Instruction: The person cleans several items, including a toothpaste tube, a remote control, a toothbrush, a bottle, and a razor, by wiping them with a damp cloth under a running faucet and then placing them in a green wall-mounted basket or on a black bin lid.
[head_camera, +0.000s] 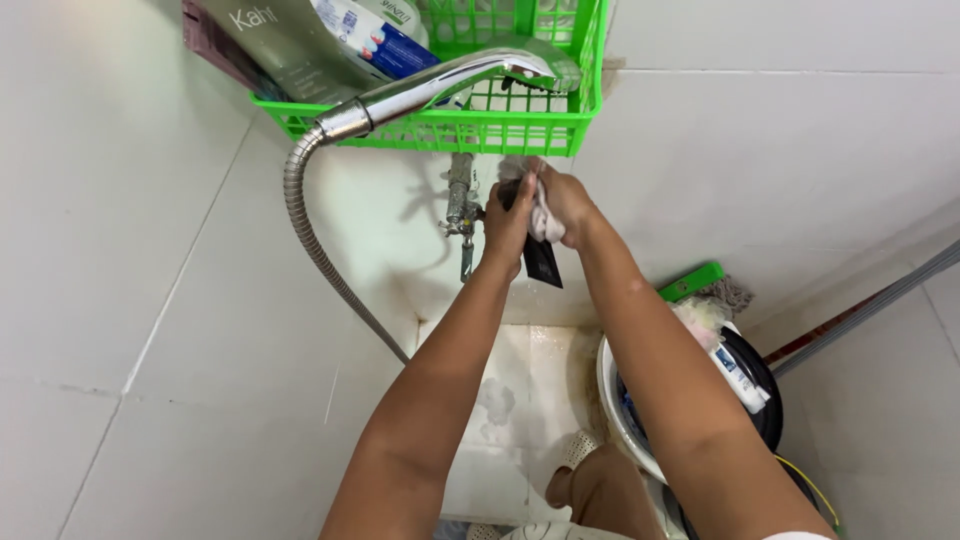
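Both of my hands are raised to the white tiled wall just under a green plastic basket (500, 128). My left hand (507, 222) grips a dark flat piece (542, 262) that hangs down below my fingers. My right hand (566, 202) is closed on a white cloth (543, 218) pressed against that dark piece. Just left of my hands is a metal wall tap (461, 205). A chrome shower head (450, 85) lies across the front of the basket, and its ribbed hose (312, 250) curves down the wall.
The basket holds a grey pouch (270, 40) and a white and blue tube (375, 35). Below on the right stand a white basin (612, 400) with a tube (740, 378), a dark bucket (765, 385) and a green brush (692, 281). My foot (560, 487) is on wet floor.
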